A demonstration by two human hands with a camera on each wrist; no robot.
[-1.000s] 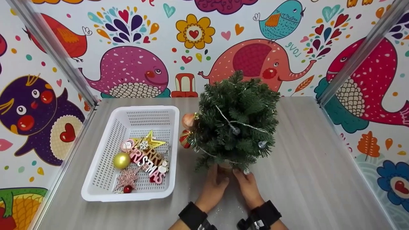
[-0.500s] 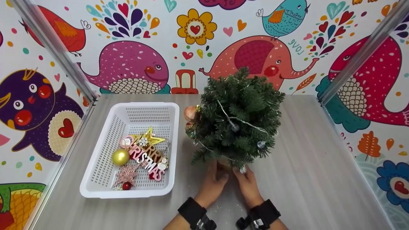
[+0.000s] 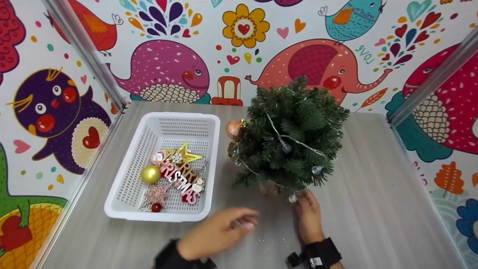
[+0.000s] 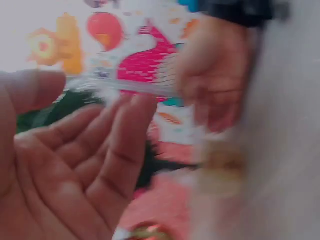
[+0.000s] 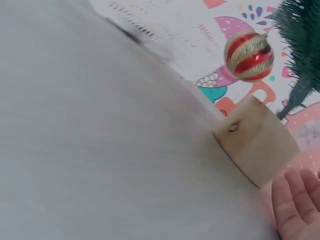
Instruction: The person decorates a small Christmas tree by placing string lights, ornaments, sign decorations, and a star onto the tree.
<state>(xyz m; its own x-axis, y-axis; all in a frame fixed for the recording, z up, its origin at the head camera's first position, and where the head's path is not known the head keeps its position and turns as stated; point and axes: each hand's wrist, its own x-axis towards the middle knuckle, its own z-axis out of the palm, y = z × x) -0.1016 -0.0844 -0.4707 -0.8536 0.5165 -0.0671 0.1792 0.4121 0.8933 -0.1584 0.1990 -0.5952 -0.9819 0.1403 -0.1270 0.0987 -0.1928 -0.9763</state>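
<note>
A small artificial Christmas tree (image 3: 295, 130) stands upright on a wooden base (image 5: 255, 142). A wire with clear bulbs runs around it. On its left side hang a peach-coloured ball (image 3: 234, 129) and a red and gold striped ball (image 5: 248, 56). My left hand (image 3: 220, 231) is off the tree, between it and the basket, fingers loosely bent and holding nothing. The left wrist view shows its palm and is blurred. My right hand (image 3: 309, 216) is beside the base on the right, fingers fairly straight; whether it touches the base I cannot tell.
Left of the tree stands a white plastic basket (image 3: 112, 211). It holds a gold ball (image 3: 151, 174), a yellow star (image 3: 192, 157), a Merry Christmas sign (image 3: 181, 178), a pink glitter snowflake (image 3: 156, 194) and a small red ball (image 3: 156, 207). Patterned walls enclose the grey table (image 3: 373, 209).
Both hands were at the tree's base. My left hand has come off it, moving left and nearer me. My right hand stays by the base. The head view has shifted.
</note>
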